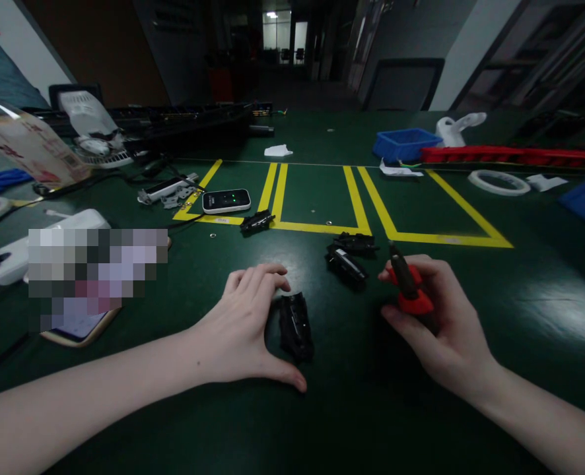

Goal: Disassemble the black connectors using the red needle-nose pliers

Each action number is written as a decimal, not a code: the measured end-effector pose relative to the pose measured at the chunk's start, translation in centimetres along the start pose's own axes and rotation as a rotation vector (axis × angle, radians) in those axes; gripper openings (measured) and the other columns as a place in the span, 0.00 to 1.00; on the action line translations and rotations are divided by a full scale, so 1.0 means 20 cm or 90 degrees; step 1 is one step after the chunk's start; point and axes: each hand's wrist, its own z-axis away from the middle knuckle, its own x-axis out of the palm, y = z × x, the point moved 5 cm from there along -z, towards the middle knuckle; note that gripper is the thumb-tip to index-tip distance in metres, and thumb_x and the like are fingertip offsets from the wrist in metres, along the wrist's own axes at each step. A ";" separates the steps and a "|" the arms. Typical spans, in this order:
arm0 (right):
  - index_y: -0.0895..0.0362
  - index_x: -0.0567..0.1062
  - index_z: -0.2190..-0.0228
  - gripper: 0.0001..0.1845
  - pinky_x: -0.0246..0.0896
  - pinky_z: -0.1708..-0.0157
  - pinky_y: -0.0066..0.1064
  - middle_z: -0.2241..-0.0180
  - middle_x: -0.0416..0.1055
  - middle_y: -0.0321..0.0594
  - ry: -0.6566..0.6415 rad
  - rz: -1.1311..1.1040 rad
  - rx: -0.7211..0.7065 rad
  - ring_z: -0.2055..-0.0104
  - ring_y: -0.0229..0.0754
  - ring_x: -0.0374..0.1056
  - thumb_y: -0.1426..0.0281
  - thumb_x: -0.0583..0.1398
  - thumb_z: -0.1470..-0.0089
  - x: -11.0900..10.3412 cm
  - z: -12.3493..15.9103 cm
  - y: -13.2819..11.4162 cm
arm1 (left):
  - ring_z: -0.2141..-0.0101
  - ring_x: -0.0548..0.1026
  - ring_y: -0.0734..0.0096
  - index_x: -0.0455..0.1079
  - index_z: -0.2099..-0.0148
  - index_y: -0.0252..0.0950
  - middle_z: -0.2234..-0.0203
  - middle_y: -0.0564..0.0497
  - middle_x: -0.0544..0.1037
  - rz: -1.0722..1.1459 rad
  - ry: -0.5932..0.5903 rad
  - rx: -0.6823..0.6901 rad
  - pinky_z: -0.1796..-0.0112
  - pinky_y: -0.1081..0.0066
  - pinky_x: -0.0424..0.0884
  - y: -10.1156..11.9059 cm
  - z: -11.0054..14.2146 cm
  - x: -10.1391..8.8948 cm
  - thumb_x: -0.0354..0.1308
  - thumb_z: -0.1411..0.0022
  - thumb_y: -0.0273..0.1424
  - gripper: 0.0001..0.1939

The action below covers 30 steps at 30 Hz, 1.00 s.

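Note:
My left hand (245, 330) is spread beside a black plastic part (296, 326) on the green table. Its fingers curve near the part's far end and its thumb stretches past the near end, without a clear grip. To the right, my right hand (441, 316) is closed around red-handled pliers (407, 280), their dark jaws pointing away from me and up. Whether the jaws are apart is too dim to tell. Two similar black parts, one in front (346, 264) and one behind (356, 243), lie between the hands, farther off. Another black part (257, 222) rests farther left.
A phone (82, 330), partly pixelated, and a white power strip (89, 227) lie left. A small white device (226, 200) with green lights sits by yellow tape outlines (322, 227). Farther back are a blue bin (405, 144), red strips (515, 156) and a tape roll (499, 183).

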 end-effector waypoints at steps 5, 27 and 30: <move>0.47 0.68 0.51 0.14 0.76 0.64 0.41 0.59 0.73 0.40 -0.045 0.011 -0.064 0.58 0.49 0.77 0.70 0.63 0.37 0.03 0.02 -0.02 | 0.25 0.58 0.32 0.50 0.22 0.38 0.22 0.27 0.54 -0.003 -0.045 0.179 0.32 0.35 0.61 0.03 0.01 0.02 0.71 0.39 0.57 0.55; 0.49 0.75 0.50 0.22 0.75 0.58 0.51 0.55 0.81 0.45 -0.095 0.217 -0.215 0.53 0.58 0.78 0.52 0.68 0.40 0.02 0.02 0.05 | 0.62 0.81 0.61 0.70 0.43 0.35 0.57 0.45 0.83 0.060 -0.110 0.148 0.63 0.64 0.76 0.04 -0.02 0.00 0.60 0.30 0.35 0.17; 0.51 0.75 0.49 0.22 0.75 0.62 0.45 0.55 0.80 0.46 -0.101 0.220 -0.224 0.56 0.54 0.79 0.49 0.65 0.36 0.03 0.03 0.04 | 0.66 0.80 0.64 0.71 0.46 0.37 0.61 0.49 0.83 0.090 -0.085 0.106 0.66 0.66 0.73 0.04 -0.01 -0.01 0.62 0.35 0.33 0.16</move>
